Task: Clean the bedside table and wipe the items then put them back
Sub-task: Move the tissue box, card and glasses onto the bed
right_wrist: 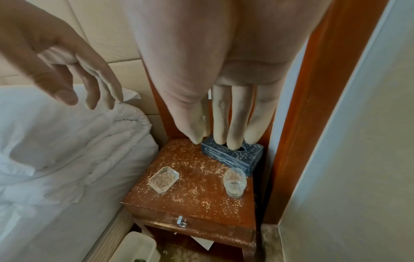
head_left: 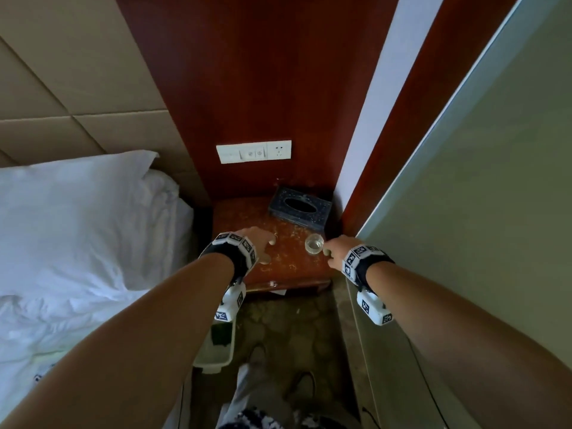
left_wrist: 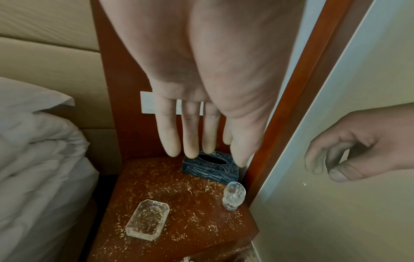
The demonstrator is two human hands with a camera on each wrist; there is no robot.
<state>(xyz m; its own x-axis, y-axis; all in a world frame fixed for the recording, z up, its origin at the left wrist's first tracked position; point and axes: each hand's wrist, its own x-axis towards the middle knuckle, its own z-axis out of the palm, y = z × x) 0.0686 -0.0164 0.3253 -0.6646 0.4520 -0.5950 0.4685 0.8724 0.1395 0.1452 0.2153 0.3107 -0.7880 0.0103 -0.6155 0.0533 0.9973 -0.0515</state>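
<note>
The wooden bedside table (head_left: 288,267) is strewn with pale crumbs. On it stand a dark blue tissue box (head_left: 299,208) at the back right, a small clear glass (head_left: 314,243) at the right, and a clear glass dish (left_wrist: 146,219) with crumbs in it at the left. My left hand (head_left: 260,243) hovers over the table's left side with straight fingers and holds nothing. It hides the dish in the head view. My right hand (head_left: 335,247) hangs just right of the glass with loosely curved fingers and is empty. The wrist views show both hands above the table, apart from the items.
A bed with a white pillow and duvet (head_left: 77,227) borders the table on the left. A wall (head_left: 479,212) closes in on the right. A switch panel (head_left: 253,151) sits on the wood panel behind. A white bin (right_wrist: 134,248) stands on the floor by the table's drawer (right_wrist: 190,223).
</note>
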